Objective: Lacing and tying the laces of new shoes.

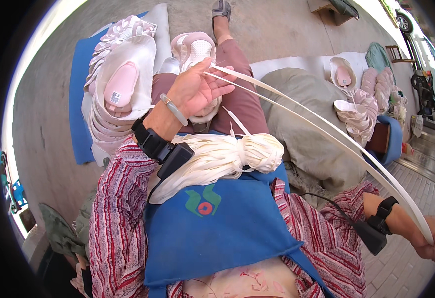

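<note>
My left hand [195, 89] is raised over my lap, palm up, with its outer fingers stretched out. Between its thumb and forefinger runs a flat cream shoelace [297, 106], its two strands reaching across to the far right. There my right hand [433, 238] is closed around the strands. Just beyond my left hand, a pink and white shoe [193, 49] rests by my knee, partly hidden by the hand. A tied bundle of cream shoelaces [227, 156] lies on my blue apron [217, 243].
At left, stacked white and pink shoe uppers [120, 94] lie on a blue mat [80, 114]. To the right are a grey-green cloth heap [307, 119], more shoe uppers [359, 111] and a blue-edged seat [390, 141]. A cardboard box [329, 11] stands farther off.
</note>
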A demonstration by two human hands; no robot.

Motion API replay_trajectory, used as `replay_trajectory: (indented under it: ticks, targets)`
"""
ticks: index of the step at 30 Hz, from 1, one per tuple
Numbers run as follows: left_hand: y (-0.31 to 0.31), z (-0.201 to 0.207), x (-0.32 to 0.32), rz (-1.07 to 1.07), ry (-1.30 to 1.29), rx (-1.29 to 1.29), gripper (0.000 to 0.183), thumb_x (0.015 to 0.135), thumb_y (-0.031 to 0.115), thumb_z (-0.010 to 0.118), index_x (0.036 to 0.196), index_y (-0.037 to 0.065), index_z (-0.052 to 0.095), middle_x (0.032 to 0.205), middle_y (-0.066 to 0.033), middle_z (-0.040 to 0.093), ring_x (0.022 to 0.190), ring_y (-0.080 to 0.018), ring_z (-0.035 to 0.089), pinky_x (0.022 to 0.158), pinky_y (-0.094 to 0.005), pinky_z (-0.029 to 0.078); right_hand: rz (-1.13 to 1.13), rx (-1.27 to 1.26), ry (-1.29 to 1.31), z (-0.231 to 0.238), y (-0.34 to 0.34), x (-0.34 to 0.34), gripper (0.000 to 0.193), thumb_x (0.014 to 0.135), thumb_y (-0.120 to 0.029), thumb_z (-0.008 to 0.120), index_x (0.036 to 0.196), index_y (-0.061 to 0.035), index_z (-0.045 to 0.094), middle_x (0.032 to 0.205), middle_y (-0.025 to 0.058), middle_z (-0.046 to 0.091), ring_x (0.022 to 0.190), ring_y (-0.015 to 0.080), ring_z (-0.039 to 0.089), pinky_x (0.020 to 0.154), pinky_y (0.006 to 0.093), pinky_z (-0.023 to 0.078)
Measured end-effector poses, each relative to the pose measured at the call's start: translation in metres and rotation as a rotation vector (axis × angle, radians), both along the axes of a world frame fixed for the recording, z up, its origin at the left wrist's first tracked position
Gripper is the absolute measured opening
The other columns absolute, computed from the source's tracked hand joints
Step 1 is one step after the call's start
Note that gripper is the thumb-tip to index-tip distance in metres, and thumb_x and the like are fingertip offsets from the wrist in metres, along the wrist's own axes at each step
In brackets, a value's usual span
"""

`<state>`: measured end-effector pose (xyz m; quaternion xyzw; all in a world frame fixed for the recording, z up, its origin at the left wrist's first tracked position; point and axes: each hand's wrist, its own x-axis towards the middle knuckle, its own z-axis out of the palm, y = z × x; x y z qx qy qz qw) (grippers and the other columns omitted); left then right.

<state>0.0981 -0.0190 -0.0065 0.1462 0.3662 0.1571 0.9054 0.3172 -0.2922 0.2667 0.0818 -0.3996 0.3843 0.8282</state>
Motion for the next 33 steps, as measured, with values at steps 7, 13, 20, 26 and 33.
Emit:
replay_trajectory:
  ticks: [7, 13, 20, 26, 33]
  targets:
    - [0.001, -0.012, -0.057, -0.123, -0.196, -0.128, 0.021, 0.099, 0.022, 0.043, 0.098, 0.003, 0.05, 0.058, 0.0045, 0.04, 0.052, -0.0074, 0.044, 0.076, -0.0322, 0.054, 0.215, -0.142, 0.142, -0.048, 0.039, 0.001, 0.022, 0.075, 0.011, 0.046, 0.062, -0.0073, 0.046, 0.048, 0.0041, 0.048, 0.036, 0.0045, 0.044, 0.027, 0.0199, 0.026]
    - [-0.015, 0.03, -0.073, -0.243, 0.332, 0.314, 0.023, 0.099, 0.024, 0.043, 0.094, 0.004, 0.053, 0.059, 0.005, 0.043, 0.05, -0.0061, 0.048, 0.055, -0.0247, 0.053, -0.138, -1.387, -0.753, -0.136, 0.112, -0.056, 0.017, 0.095, -0.015, 0.05, 0.093, -0.0006, 0.06, 0.066, -0.0013, 0.054, 0.056, -0.0004, 0.043, 0.046, 0.0174, 0.032]
    - [-0.017, 0.046, -0.074, -0.375, 0.368, 0.377, 0.028, 0.099, 0.027, 0.042, 0.095, 0.002, 0.054, 0.062, 0.0028, 0.045, 0.047, -0.0065, 0.048, 0.049, -0.0228, 0.051, 0.148, -1.088, -1.52, -0.211, 0.134, -0.076, 0.015, 0.085, -0.013, 0.052, 0.086, 0.0006, 0.059, 0.075, 0.0184, 0.061, 0.071, 0.0383, 0.059, 0.067, 0.0422, 0.046]
    - [-0.023, 0.05, -0.07, -0.609, 0.236, 0.401, 0.029, 0.1, 0.032, 0.042, 0.092, 0.006, 0.053, 0.058, 0.0069, 0.036, 0.045, -0.0023, 0.037, 0.045, -0.0201, 0.044, -0.431, -1.002, -1.75, -0.231, 0.158, -0.087, 0.014, 0.085, -0.01, 0.053, 0.086, 0.0029, 0.059, 0.086, 0.021, 0.063, 0.083, 0.0352, 0.061, 0.073, 0.0412, 0.047]
    - [-0.033, 0.053, -0.06, -0.581, 0.161, 0.253, 0.035, 0.097, 0.039, 0.046, 0.089, 0.006, 0.052, 0.056, 0.0087, 0.033, 0.043, -0.0019, 0.029, 0.035, -0.0203, 0.037, 0.184, -1.453, -0.949, -0.247, 0.188, -0.111, 0.025, 0.095, -0.013, 0.045, 0.105, 0.0032, 0.061, 0.069, 0.0027, 0.06, 0.046, 0.0047, 0.05, 0.041, 0.0213, 0.039]
